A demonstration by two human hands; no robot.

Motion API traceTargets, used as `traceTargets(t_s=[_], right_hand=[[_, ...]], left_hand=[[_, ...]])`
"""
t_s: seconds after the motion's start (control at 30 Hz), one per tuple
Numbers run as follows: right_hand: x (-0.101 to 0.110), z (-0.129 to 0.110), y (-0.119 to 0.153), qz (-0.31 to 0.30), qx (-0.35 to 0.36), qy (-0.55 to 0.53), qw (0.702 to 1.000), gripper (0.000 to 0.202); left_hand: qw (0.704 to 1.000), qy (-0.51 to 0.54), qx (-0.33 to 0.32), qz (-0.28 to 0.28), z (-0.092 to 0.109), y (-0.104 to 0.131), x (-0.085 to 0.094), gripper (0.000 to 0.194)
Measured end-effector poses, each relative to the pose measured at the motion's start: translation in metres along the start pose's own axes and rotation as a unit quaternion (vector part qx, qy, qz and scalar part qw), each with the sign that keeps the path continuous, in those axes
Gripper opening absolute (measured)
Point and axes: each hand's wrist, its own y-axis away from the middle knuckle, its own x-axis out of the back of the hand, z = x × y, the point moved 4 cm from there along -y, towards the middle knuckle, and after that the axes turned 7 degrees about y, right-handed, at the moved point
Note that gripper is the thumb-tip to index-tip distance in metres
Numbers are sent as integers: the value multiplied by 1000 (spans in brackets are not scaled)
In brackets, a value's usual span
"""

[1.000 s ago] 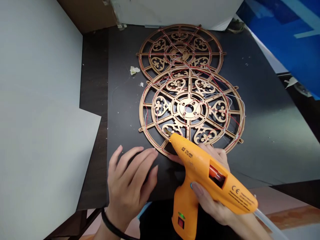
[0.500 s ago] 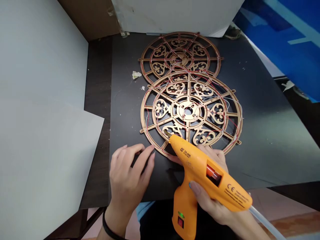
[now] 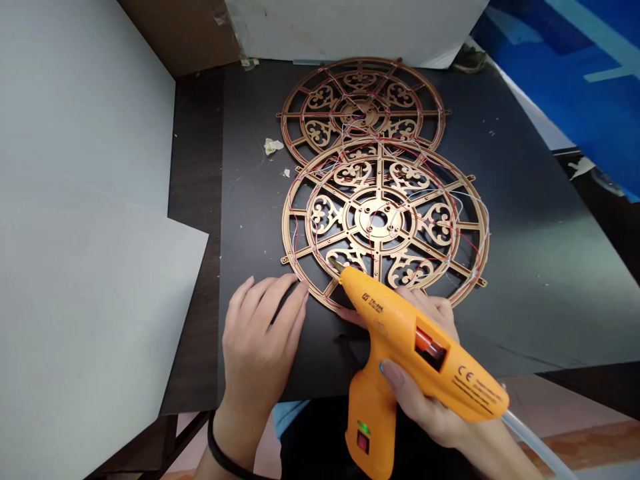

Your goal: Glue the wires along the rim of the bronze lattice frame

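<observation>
My right hand (image 3: pixel 420 407) grips an orange hot glue gun (image 3: pixel 385 320), with its thumb on the near side and other fingers partly hidden behind the body. A green light glows on its handle, and a translucent glue stick (image 3: pixel 537 445) sticks out of the back. The nozzle hovers over the near-left part of a brown round openwork frame (image 3: pixel 379 248) carrying red and white wires. My left hand (image 3: pixel 263 340), a black band around its wrist, rests palm down with fingers stretched toward the frame's near-left rim; the index fingertip is at the rim.
A second wired round frame (image 3: pixel 286 115) lies behind, partly under the nearer one. The black board (image 3: pixel 540 267) carries pale scraps (image 3: pixel 273 146). White panels (image 3: pixel 90 233) stand at left and a white box (image 3: pixel 350 33) at the back. Something blue (image 3: pixel 575 80) is at far right.
My left hand's fingers have come closer together and straightened toward the rim. The glue gun stays nearly in place; the whole view has shifted slightly.
</observation>
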Motion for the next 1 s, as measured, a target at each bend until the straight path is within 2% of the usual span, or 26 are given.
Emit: traceTargets(t_s=[0.27, 0.43, 0.6, 0.8, 1.0], right_hand=[[0, -1, -1, 2, 6, -4, 1000, 9], [1, -1, -2, 4, 2, -6, 1000, 6], [1, -2, -3, 9, 10, 8, 1000, 8], [0, 0, -2, 1, -7, -5, 1000, 11], [0, -1, -3, -8, -14, -9, 1000, 9]], left_hand=[[1000, 14, -20, 11, 2, 4, 2, 27], [998, 45, -47, -6, 3, 5, 0, 32], [997, 58, -48, -10, 3, 8, -1, 32], [989, 137, -55, -12, 2, 15, -2, 36], [989, 139, -54, -7, 2, 15, -3, 37]])
